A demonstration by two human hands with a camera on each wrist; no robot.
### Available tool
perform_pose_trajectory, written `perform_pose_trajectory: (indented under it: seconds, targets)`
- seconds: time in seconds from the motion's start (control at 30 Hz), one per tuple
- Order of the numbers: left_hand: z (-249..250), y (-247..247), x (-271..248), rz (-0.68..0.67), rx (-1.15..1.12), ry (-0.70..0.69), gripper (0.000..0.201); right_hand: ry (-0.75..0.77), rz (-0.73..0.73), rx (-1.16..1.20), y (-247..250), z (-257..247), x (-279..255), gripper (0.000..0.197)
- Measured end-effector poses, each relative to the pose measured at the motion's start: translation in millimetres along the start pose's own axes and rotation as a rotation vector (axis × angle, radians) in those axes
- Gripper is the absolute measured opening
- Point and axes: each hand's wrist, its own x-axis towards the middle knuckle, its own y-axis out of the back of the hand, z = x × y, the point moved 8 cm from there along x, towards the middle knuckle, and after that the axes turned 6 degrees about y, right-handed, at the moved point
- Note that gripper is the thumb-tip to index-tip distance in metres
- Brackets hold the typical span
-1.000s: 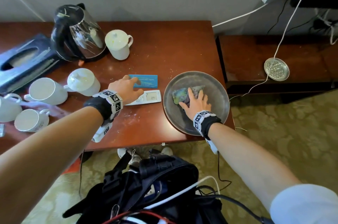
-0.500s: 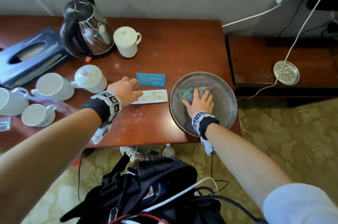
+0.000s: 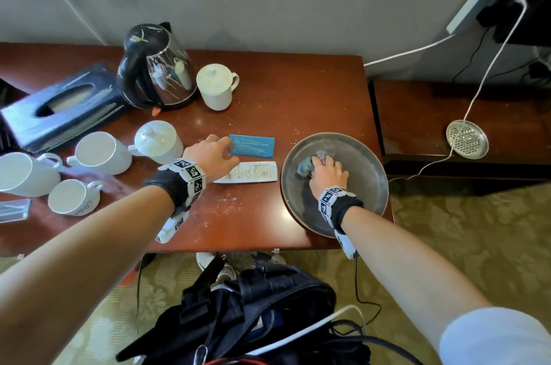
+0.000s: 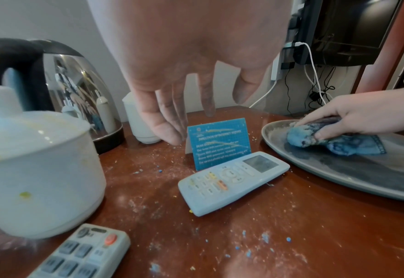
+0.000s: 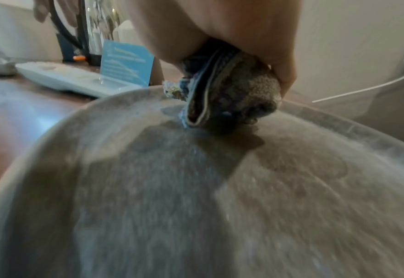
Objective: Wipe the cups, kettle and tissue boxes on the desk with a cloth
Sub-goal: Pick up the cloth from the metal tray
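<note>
My right hand (image 3: 326, 172) grips a bunched blue cloth (image 3: 305, 166) (image 5: 232, 97) and presses it onto a round metal tray (image 3: 372, 162) at the desk's right end. My left hand (image 3: 213, 154) (image 4: 177, 120) hovers with relaxed fingers and holds nothing, just above a white remote (image 3: 250, 172). The steel kettle (image 3: 155, 66) stands at the back. A lidded white cup (image 3: 216, 87) is beside it and another (image 3: 158, 141) sits nearer. Open cups (image 3: 101, 151) lie left of that. The dark tissue box (image 3: 59, 108) is at the far left.
A blue card (image 3: 252, 145) stands behind the white remote. A second grey remote (image 4: 84, 254) lies under my left wrist. Crumbs and dust speckle the desk. A lower shelf to the right holds a round metal strainer (image 3: 466, 139) on a white cable.
My right hand's fingers have curled and gathered the cloth, shifting it toward the tray's far left. My left hand stays over the white remote. My head has moved a little.
</note>
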Motion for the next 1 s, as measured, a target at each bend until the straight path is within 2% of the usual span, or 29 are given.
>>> perform_pose_trajectory:
  seconds: [0.3,0.6,0.8,1.0]
  targets:
    - [-18,47,-1,0.06,-0.063,0.049,0.043,0.208,0.191,0.152,85,-48,22,0.047]
    - [-61,91,-11,0.183,-0.107,0.147,0.047,0.408,0.245,0.178,129,-123,38,0.046]
    - [-91,100,-7,0.192,-0.127,0.202,0.053,0.461,0.219,0.168,138,-155,47,0.047]
    - [-95,97,17,0.126,-0.225,0.202,0.064,0.424,0.208,0.204,141,-159,59,0.046]
